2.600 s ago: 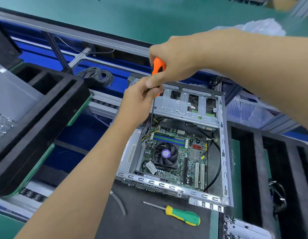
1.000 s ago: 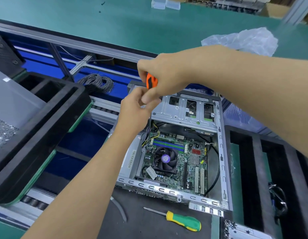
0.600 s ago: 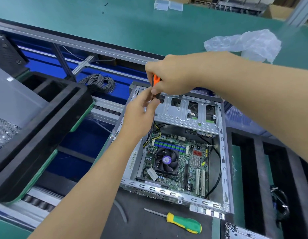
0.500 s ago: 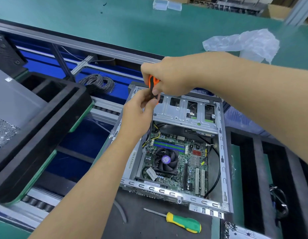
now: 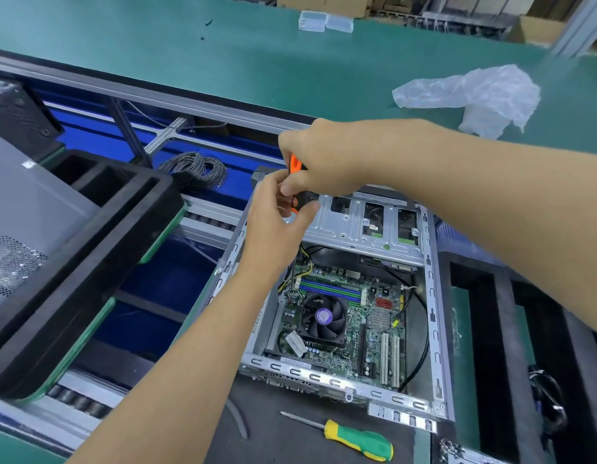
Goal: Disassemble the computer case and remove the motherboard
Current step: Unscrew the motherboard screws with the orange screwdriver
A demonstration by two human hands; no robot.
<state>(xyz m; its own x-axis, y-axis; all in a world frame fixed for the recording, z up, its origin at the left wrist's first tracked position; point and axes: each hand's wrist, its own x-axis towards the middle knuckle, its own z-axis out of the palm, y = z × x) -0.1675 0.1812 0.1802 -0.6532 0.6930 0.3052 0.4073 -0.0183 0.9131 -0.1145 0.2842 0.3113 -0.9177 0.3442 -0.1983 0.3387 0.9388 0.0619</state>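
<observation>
An orange-and-black screwdriver handle (image 5: 295, 169) is gripped up top, while a green-and-yellow screwdriver (image 5: 357, 438) is left lying below. The motherboard (image 5: 357, 316) is done in green, with a purple sticker on the black fan (image 5: 323, 317). The desk (image 5: 223, 55) is covered in teal, and the case frame (image 5: 431, 296) is plain silver.

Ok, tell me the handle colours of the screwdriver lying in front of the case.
Green and yellow; the screwdriver shows clearly in the head view.

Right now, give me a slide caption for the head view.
Both hands work an orange screwdriver over the open case, motherboard still inside.
</observation>
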